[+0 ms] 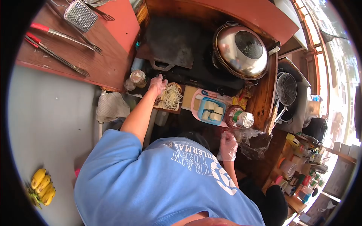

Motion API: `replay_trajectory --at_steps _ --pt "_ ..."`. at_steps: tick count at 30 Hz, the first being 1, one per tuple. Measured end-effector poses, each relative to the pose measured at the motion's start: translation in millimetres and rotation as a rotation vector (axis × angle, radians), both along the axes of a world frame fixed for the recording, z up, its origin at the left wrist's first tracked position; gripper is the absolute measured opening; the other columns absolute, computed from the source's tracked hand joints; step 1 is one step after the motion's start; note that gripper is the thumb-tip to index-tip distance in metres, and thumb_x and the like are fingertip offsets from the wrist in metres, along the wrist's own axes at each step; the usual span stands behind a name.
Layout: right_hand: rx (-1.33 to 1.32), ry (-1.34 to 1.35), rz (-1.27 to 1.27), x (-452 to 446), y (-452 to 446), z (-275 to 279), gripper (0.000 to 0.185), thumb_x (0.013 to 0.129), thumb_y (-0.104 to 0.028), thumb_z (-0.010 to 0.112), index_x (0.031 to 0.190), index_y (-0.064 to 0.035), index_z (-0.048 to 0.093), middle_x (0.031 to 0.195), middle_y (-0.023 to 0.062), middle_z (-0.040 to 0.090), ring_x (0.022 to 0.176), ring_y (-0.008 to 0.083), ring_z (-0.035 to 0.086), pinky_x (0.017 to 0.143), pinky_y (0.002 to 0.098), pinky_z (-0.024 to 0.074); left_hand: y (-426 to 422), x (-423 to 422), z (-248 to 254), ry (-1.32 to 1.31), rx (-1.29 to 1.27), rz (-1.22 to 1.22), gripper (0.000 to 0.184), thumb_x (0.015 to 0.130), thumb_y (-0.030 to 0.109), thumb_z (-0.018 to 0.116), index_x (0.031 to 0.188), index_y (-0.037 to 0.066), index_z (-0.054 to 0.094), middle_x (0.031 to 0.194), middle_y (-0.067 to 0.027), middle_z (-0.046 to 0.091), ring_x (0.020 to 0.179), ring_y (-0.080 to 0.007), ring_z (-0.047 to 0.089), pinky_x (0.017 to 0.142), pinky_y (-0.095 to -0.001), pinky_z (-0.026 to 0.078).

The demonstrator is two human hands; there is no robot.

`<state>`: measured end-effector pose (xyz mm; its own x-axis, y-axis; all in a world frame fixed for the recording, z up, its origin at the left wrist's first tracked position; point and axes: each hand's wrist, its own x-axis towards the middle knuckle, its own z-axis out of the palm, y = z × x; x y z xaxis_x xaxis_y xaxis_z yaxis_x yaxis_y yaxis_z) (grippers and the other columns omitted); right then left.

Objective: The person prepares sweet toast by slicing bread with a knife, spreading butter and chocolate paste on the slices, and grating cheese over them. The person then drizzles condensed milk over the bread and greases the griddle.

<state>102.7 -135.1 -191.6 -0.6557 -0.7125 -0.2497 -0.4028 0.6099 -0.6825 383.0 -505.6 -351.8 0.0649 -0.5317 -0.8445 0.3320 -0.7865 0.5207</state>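
My left hand (157, 86), in a clear plastic glove, reaches to the front edge of the black stove (184, 79). Its fingers are closed at the dark front panel; what they grip, if anything, is hidden. Just beside it, bread topped with pale grated shreds (172, 97) lies on a brown board (177, 111). My right hand (228, 146), also gloved, is curled closed near my body, below a can-like jar (243, 118), with nothing visible in it. Between the hands, a blue container (204, 117) of pale blocks rests on a pink board (194, 107).
A flat dark griddle plate (169, 45) and a domed-lid pan (241, 51) sit on the stove. At left, a wooden counter (68, 51) carries tongs (56, 54) and a grater (80, 16). Clear plastic (256, 145) lies right of my right hand. Bananas (42, 186) are at lower left.
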Motion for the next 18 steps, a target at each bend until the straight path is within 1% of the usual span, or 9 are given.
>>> replay_trajectory --at_steps 5,8,9,10,12,14,15,16,18 --pt "0.019 0.030 0.043 10 -15 1 0.030 0.095 -0.024 0.068 0.111 0.0010 0.072 0.091 0.0164 0.075 0.082 0.0260 0.073 0.077 0.0374 0.0564 10 5 -6 0.286 -0.075 0.073 0.025 0.106 0.036 0.055 0.106 0.012 0.045 0.072 -0.0112 0.057 0.049 -0.0128 0.048 0.040 -0.0264 0.027" --pt "0.055 0.043 0.046 15 -23 4 0.030 0.095 -0.025 0.068 0.109 0.0011 0.072 0.091 0.0170 0.075 0.083 0.0281 0.073 0.077 0.0388 0.0563 16 -2 17 -1.089 -0.433 -0.876 0.040 0.105 0.039 0.053 0.100 0.001 0.066 0.094 -0.0273 0.071 0.083 -0.0395 0.071 0.065 -0.0479 0.053" --pt "0.080 0.057 0.042 16 -24 6 0.031 0.096 -0.026 0.067 0.108 0.0012 0.072 0.091 0.0173 0.075 0.083 0.0290 0.073 0.077 0.0392 0.0562 24 -3 54 -1.077 -0.569 -0.984 0.049 0.102 0.043 0.055 0.095 -0.003 0.072 0.107 -0.0309 0.068 0.106 -0.0469 0.064 0.088 -0.0523 0.051" --pt "0.079 0.061 0.041 17 -23 5 0.031 0.096 -0.026 0.067 0.108 0.0013 0.072 0.091 0.0173 0.075 0.083 0.0290 0.073 0.077 0.0392 0.0562 24 -5 50 -1.103 -0.582 -1.014 0.046 0.102 0.042 0.055 0.095 -0.002 0.070 0.103 -0.0292 0.069 0.101 -0.0443 0.065 0.082 -0.0507 0.051" --pt "0.055 0.047 0.051 20 -19 -1 0.031 0.096 -0.028 0.066 0.107 0.0006 0.073 0.092 0.0184 0.075 0.085 0.0308 0.073 0.078 0.0407 0.0559 5 -1 -3 -1.019 -0.416 -0.878 0.042 0.103 0.040 0.055 0.094 0.001 0.066 0.097 -0.0258 0.069 0.089 -0.0392 0.066 0.071 -0.0476 0.051" --pt "0.064 0.059 0.057 24 -17 -5 0.031 0.096 -0.028 0.066 0.107 -0.0001 0.073 0.092 0.0185 0.074 0.084 0.0316 0.073 0.078 0.0411 0.0559 -4 5 -31 -0.517 -0.278 -0.435 0.038 0.104 0.038 0.056 0.093 0.003 0.062 0.091 -0.0223 0.070 0.077 -0.0340 0.068 0.060 -0.0445 0.051" --pt "0.073 0.067 0.058 25 -18 -7 0.031 0.096 -0.028 0.066 0.107 -0.0007 0.073 0.091 0.0186 0.074 0.084 0.0324 0.073 0.078 0.0416 0.0558 -4 4 -27 0.056 0.013 0.041 0.034 0.105 0.036 0.055 0.091 0.005 0.058 0.085 -0.0183 0.069 0.067 -0.0275 0.064 0.051 -0.0398 0.048" --pt "0.072 0.066 0.056 26 -19 -7 0.031 0.096 -0.028 0.066 0.107 -0.0007 0.073 0.091 0.0186 0.074 0.084 0.0324 0.073 0.078 0.0416 0.0558 -1 3 -17 0.055 0.012 0.039 0.034 0.105 0.036 0.055 0.091 0.005 0.058 0.085 -0.0183 0.069 0.067 -0.0275 0.064 0.051 -0.0398 0.048" --pt "0.059 0.084 0.106 30 -18 -8 0.030 0.096 -0.029 0.066 0.107 -0.0018 0.073 0.090 0.0185 0.074 0.085 0.0338 0.072 0.078 0.0425 0.0555 6 5 -7 0.144 -0.059 -0.009 0.030 0.107 0.033 0.054 0.089 0.009 0.050 0.078 -0.0117 0.062 0.058 -0.0172 0.051 0.044 -0.0306 0.039"
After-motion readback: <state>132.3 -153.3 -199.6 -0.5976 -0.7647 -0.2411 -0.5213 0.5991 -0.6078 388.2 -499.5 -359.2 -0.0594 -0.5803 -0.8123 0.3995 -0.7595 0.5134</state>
